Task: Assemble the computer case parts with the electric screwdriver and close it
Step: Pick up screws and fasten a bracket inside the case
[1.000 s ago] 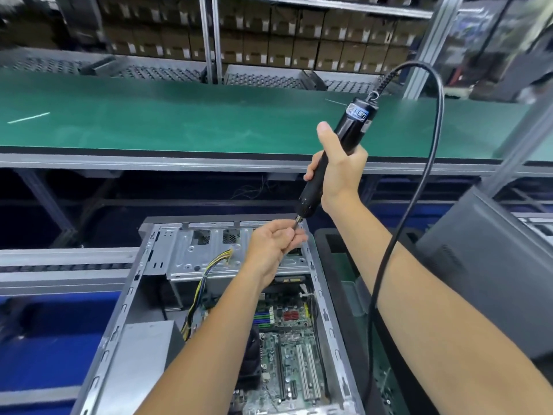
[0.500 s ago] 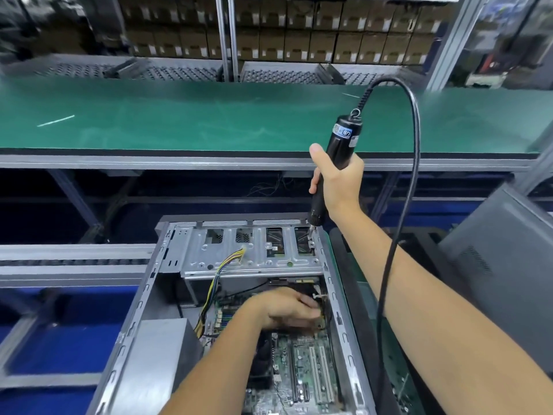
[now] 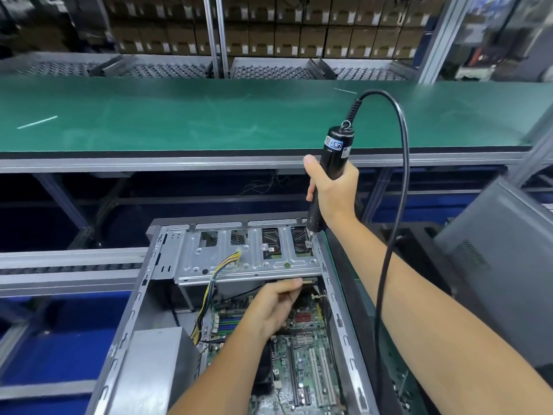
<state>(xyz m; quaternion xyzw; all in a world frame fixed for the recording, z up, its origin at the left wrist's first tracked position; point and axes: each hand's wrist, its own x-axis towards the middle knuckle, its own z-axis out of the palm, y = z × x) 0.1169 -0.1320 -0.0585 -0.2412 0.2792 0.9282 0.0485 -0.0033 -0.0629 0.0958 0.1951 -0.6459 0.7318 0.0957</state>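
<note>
An open grey computer case (image 3: 136, 298) lies in front of me with its motherboard (image 3: 302, 354) exposed. A silver drive cage (image 3: 239, 259) spans its far end. My right hand (image 3: 335, 193) grips the black electric screwdriver (image 3: 332, 166) upright, its bit tip down on the cage's far right corner. My left hand (image 3: 275, 307) is inside the case just below the cage's front edge, fingers stretched toward the right wall, touching a small part there. Whether it pinches anything is unclear.
A grey side panel (image 3: 502, 265) leans at the right. The screwdriver's black cable (image 3: 401, 205) loops over my right forearm. A green workbench (image 3: 209, 115) runs behind the case, with shelves of boxes beyond. A power supply (image 3: 155, 363) and yellow-black wires (image 3: 215, 280) sit at the case's left.
My left hand left the screwdriver tip, dropped into the case, then reached up toward the cage's front edge. The screwdriver swung upright and came down onto the cage's right corner.
</note>
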